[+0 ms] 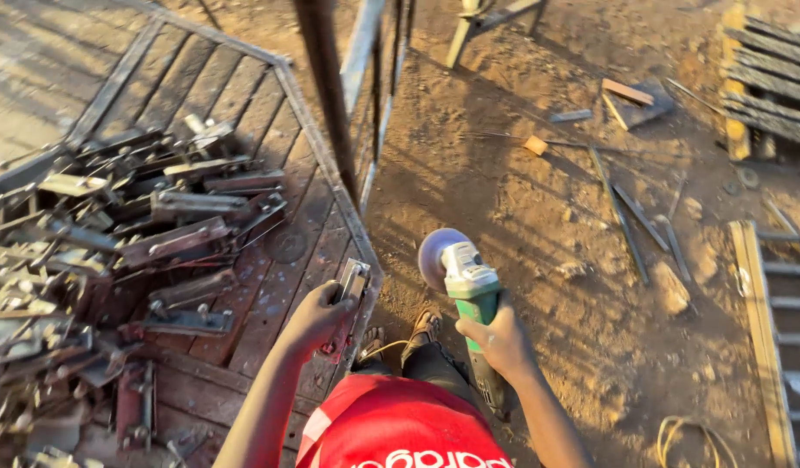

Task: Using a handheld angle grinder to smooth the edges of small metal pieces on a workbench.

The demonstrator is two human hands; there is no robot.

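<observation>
One angle grinder (469, 290) with a green body and a single grey disc sat at about five o'clock, and one small metal bracket (350, 286) lay just left of it on the surface (270, 295) edge. Two hands were there, the left hand (317, 319) and the right hand (501, 340). The latch parts (170, 243) heaped at nine o'clock were too many and too tangled to count. Two wooden offcuts (627, 91) lay at one o'clock.

Low warm sunlight rakes across a bare dirt ground (538, 199) strewn with metal rods (621, 217) and scraps. A wooden pallet (768, 82) and a ladder (786, 321) lie at the right.
</observation>
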